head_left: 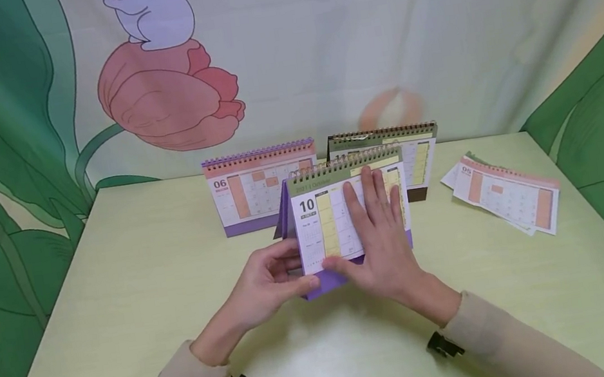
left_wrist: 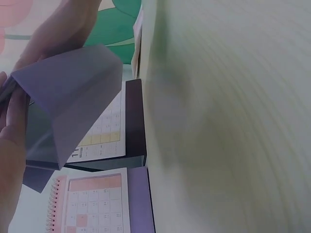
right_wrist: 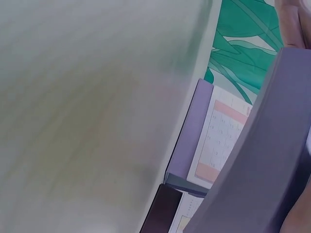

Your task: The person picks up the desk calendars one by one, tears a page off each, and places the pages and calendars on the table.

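Observation:
A purple-based desk calendar (head_left: 324, 281), spiral-bound along its top, shows a green-headed October page. It is held up above the table in front of two other calendars. My left hand (head_left: 263, 279) grips its lower left side, thumb on the front and fingers behind the edge. Across the page lies my right hand (head_left: 381, 242), palm against it, with fingers straight and slightly spread toward the top. From the left wrist view, the calendar's folded purple base (left_wrist: 90, 92) appears underneath. The right wrist view shows the base (right_wrist: 267, 141) close up, hiding most of that hand.
Behind on the left stands a purple desk calendar (head_left: 252, 227) with a pink June page. A dark-based calendar (head_left: 416, 179) with a green header stands beside it, partly hidden. Loose calendar pages (head_left: 509, 200) lie overlapping on the table (head_left: 118, 294) at right. A printed curtain (head_left: 307, 64) hangs behind.

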`<state>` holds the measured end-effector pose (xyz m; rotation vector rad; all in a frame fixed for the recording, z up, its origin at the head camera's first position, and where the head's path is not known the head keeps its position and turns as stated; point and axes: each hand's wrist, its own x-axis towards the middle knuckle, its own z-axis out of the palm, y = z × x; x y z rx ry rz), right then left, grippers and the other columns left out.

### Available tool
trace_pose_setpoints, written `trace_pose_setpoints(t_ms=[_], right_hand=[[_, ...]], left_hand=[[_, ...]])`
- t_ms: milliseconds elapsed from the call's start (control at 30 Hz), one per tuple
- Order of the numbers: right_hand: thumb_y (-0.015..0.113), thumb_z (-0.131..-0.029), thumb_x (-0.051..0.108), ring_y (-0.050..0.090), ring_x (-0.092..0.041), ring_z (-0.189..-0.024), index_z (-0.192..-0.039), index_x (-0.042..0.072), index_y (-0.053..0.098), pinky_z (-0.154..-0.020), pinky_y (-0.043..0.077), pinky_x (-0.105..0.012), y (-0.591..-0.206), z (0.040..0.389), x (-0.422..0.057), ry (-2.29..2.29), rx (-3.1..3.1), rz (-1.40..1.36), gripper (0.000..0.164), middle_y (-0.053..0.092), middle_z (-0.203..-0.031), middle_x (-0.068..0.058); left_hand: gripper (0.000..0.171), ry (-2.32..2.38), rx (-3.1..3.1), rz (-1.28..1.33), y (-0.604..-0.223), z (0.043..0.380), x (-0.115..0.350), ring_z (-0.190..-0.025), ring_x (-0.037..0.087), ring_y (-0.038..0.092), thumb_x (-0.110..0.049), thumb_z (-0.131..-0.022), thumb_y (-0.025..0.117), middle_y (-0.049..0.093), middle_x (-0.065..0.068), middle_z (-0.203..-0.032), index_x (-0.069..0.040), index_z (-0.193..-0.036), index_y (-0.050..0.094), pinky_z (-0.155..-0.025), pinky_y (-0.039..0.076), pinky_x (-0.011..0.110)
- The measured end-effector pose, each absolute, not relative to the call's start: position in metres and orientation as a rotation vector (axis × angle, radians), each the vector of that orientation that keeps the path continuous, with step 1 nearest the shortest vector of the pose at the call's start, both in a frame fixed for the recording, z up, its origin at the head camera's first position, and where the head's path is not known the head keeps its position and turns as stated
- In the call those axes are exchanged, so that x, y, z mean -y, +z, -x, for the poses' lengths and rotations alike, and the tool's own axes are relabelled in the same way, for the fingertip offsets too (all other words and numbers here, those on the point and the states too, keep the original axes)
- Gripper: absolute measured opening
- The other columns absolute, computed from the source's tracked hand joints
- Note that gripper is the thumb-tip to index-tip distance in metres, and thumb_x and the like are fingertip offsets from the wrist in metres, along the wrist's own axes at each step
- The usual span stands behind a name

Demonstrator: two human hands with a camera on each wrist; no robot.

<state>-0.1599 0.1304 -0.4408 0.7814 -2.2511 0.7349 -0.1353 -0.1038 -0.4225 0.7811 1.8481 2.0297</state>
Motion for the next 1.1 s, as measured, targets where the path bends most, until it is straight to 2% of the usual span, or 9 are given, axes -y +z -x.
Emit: trace_pose_setpoints(t_ms=[233, 433, 533, 667, 833, 933, 1000, 1100], right_hand=[[0.033, -0.096, 0.078, -0.001, -0.039, -0.155, -0.166, 0.022, 0.004, -0.119, -0.004, -0.065, -0.440, 0.163, -0.131, 0.727, 2.253, -0.794, 0.094, -0.004, -0.170, -0.016], [0.037, -0.098, 0.076, 0.004, -0.038, -0.155, -0.166, 0.023, 0.010, -0.120, 0.000, -0.063, -0.436, 0.164, -0.135, 0.715, 2.239, -0.786, 0.091, 0.001, -0.171, -0.016], [0.041, -0.098, 0.074, 0.009, -0.039, -0.155, -0.166, 0.021, 0.016, -0.119, 0.004, -0.064, -0.433, 0.165, -0.137, 0.688, 2.200, -0.801, 0.090, 0.008, -0.169, -0.019], [0.048, -0.095, 0.074, 0.021, -0.042, -0.151, -0.161, 0.014, 0.032, -0.117, 0.015, -0.066, -0.429, 0.169, -0.141, 0.605, 2.118, -0.838, 0.091, 0.022, -0.165, -0.025], [0.051, -0.091, 0.077, 0.031, -0.040, -0.148, -0.154, 0.010, 0.044, -0.113, 0.027, -0.063, -0.423, 0.171, -0.147, 0.520, 2.099, -0.865, 0.093, 0.034, -0.160, -0.023], [0.051, -0.090, 0.078, 0.033, -0.040, -0.147, -0.152, 0.009, 0.047, -0.113, 0.030, -0.062, -0.422, 0.171, -0.151, 0.497, 2.114, -0.889, 0.093, 0.038, -0.159, -0.022], [0.056, -0.088, 0.077, 0.033, -0.040, -0.147, -0.151, 0.008, 0.049, -0.112, 0.031, -0.062, -0.422, 0.171, -0.152, 0.484, 2.122, -0.905, 0.093, 0.040, -0.158, -0.020], [0.074, -0.082, 0.065, 0.036, -0.042, -0.145, -0.149, 0.009, 0.052, -0.110, 0.034, -0.063, -0.422, 0.171, -0.155, 0.460, 2.114, -0.939, 0.090, 0.044, -0.156, -0.019]], left_hand=[[0.046, 2.063, -1.858, -0.773, -0.422, 0.137, 0.103, -0.112, 0.033, 0.067, 0.011, -0.091, 0.069, 0.063, 0.026, -0.129, 0.013, -0.135, 0.056, -0.087, 0.059, 0.043], [0.041, 2.082, -1.915, -0.769, -0.423, 0.138, 0.104, -0.109, 0.032, 0.068, 0.009, -0.095, 0.066, 0.065, 0.025, -0.125, 0.011, -0.135, 0.057, -0.087, 0.059, 0.042], [0.039, 2.070, -1.977, -0.753, -0.422, 0.138, 0.105, -0.105, 0.030, 0.069, 0.007, -0.097, 0.065, 0.067, 0.023, -0.124, 0.009, -0.135, 0.058, -0.085, 0.060, 0.039], [0.039, 2.053, -2.050, -0.709, -0.422, 0.138, 0.106, -0.102, 0.027, 0.069, 0.005, -0.098, 0.065, 0.067, 0.021, -0.123, 0.008, -0.136, 0.058, -0.083, 0.060, 0.036], [0.038, 2.064, -2.079, -0.686, -0.423, 0.139, 0.107, -0.101, 0.028, 0.069, 0.006, -0.097, 0.064, 0.068, 0.021, -0.124, 0.008, -0.135, 0.059, -0.083, 0.059, 0.034], [0.037, 2.065, -2.085, -0.673, -0.424, 0.139, 0.108, -0.101, 0.027, 0.069, 0.006, -0.097, 0.064, 0.068, 0.021, -0.123, 0.008, -0.134, 0.059, -0.083, 0.059, 0.034], [0.037, 2.074, -2.079, -0.663, -0.425, 0.139, 0.108, -0.102, 0.027, 0.069, 0.006, -0.097, 0.064, 0.068, 0.021, -0.124, 0.009, -0.134, 0.059, -0.085, 0.059, 0.034], [0.037, 2.091, -2.059, -0.651, -0.427, 0.140, 0.107, -0.104, 0.026, 0.069, 0.007, -0.098, 0.062, 0.068, 0.022, -0.124, 0.010, -0.134, 0.058, -0.087, 0.058, 0.035]])
